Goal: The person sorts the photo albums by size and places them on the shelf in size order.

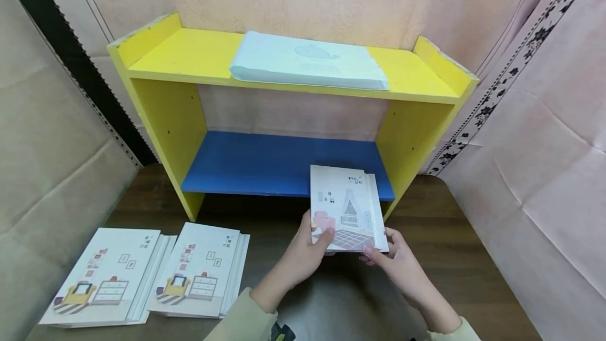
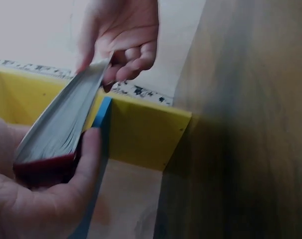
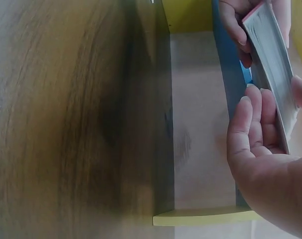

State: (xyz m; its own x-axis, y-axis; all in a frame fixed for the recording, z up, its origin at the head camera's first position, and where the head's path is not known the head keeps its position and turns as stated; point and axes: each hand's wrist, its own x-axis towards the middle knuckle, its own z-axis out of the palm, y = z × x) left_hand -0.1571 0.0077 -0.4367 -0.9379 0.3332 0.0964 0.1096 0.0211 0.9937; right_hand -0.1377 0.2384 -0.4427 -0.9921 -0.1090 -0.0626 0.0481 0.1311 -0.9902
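Both hands hold a white-covered book point(image 1: 341, 188) in front of the shelf's right half. Its cover carries pink and grey drawings, and page edges show along its right side. My left hand point(image 1: 305, 246) grips the lower left side, thumb on the cover and fingers underneath. At the lower right corner, my right hand point(image 1: 397, 264) pinches the book between thumb and fingers. In the left wrist view the dark red spine point(image 2: 46, 167) lies in the left palm. The right wrist view shows the right fingers point(image 3: 240, 124) under the page block point(image 3: 270, 55).
A yellow shelf unit point(image 1: 175, 114) with a blue lower board point(image 1: 265, 162) stands behind the hands. On its top lies a pale blue packet point(image 1: 307, 62) with a whale drawing. Two stacks of white books, a left one point(image 1: 104, 278) and a right one point(image 1: 199, 272), lie on the wooden table point(image 1: 360, 309).
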